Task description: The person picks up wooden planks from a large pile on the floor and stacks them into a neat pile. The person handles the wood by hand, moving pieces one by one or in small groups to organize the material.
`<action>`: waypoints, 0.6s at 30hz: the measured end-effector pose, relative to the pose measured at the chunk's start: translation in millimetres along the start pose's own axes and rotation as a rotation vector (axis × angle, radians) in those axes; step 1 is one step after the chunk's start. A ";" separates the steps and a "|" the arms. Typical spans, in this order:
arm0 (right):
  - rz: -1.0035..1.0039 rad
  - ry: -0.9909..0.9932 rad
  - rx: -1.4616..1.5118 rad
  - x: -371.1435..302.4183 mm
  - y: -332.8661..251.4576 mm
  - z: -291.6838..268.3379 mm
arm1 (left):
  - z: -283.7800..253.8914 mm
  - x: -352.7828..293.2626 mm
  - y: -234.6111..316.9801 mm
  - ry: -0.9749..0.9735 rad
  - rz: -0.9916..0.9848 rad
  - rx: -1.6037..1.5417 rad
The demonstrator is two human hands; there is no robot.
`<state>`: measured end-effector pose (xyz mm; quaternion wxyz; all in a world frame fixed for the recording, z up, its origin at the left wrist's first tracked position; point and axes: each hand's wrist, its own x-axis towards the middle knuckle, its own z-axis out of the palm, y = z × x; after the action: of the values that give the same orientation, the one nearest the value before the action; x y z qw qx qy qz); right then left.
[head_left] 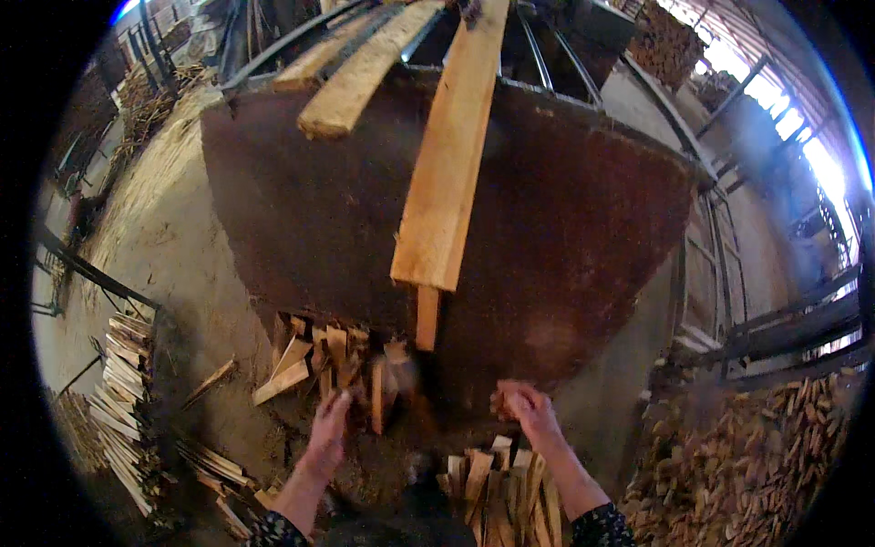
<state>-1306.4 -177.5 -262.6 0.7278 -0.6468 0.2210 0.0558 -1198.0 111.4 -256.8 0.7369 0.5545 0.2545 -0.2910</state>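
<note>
Below the front edge of a dark brown tabletop [565, 210], my left hand [330, 424] is beside a heap of short wood offcuts [296, 365]. Its fingers are blurred, so any grip is unclear. Just right of it, a short wood piece [378, 397] stands upright, with a blurred greyish patch at its side. My right hand [527, 408] hangs at the table's front right, its fingers bent inward and smeared in shadow. Over the tabletop lies a long pale board [447, 173], its near end toward me. A narrower wood strip [427, 319] shows beneath that end.
Another rough-edged board [365, 77] rests on metal rails at the table's far side. Upright wood pieces [501, 492] stand near my right forearm. A stack of split wood [123, 410] lies at left, and a large pile of offcuts [747, 465] fills the lower right.
</note>
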 end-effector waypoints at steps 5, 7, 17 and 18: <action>-0.201 -0.154 0.401 94.0 -135.9 20.8 | 114.8 24.5 103.6 -0.472 0.223 0.084; -0.190 -0.206 0.504 127.4 -158.5 63.2 | 131.2 27.3 131.6 -0.538 0.262 0.011; 0.098 -0.080 0.200 -18.3 -54.3 88.9 | 125.6 -24.5 83.2 -0.721 0.219 0.171; 0.161 -0.092 0.228 -26.1 -69.2 93.8 | 118.3 -36.6 75.3 -0.637 0.196 0.251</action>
<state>-1281.0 -92.5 -182.7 0.7990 -0.5370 0.2434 0.1184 -1163.9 18.8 -150.7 0.7299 0.5438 -0.0801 -0.4063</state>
